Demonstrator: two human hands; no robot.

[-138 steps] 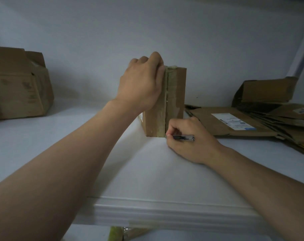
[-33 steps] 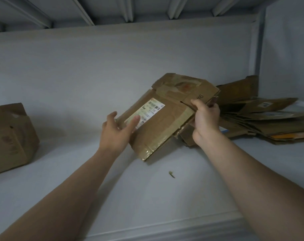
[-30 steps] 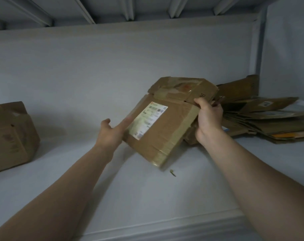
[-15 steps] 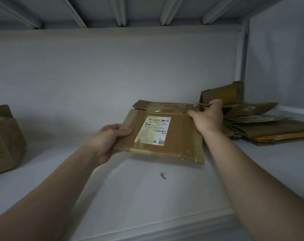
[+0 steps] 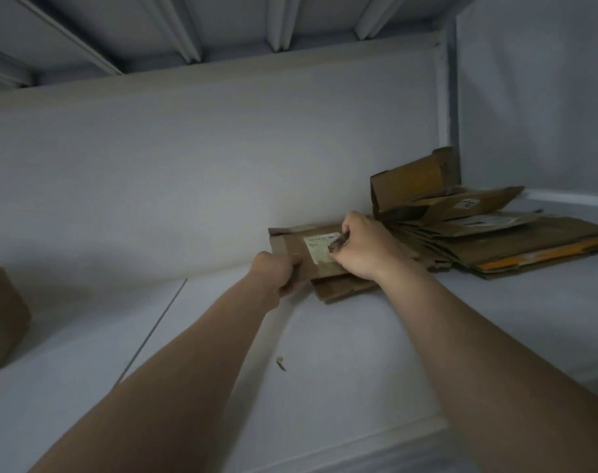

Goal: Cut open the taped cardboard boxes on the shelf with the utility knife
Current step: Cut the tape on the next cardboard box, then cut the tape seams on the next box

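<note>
A flattened brown cardboard box (image 5: 292, 244) with a white shipping label lies flat near the back of the white shelf (image 5: 325, 353), on top of another flat piece of cardboard. My left hand (image 5: 277, 268) grips its near left edge. My right hand (image 5: 360, 249) rests on the box's right part and holds the slim metal utility knife (image 5: 338, 241), whose end sticks out over the label. The blade itself is too small to make out.
A pile of flattened cardboard boxes (image 5: 478, 233) fills the back right corner against the side wall. Another brown box (image 5: 0, 319) stands at the far left edge. A small scrap (image 5: 281, 363) lies mid-shelf. Shelf ribs run overhead.
The box stood upright with the knife at its taped seam, then both hands lifted, turned and flattened it, and have now carried it back and right onto the shelf beside the pile.
</note>
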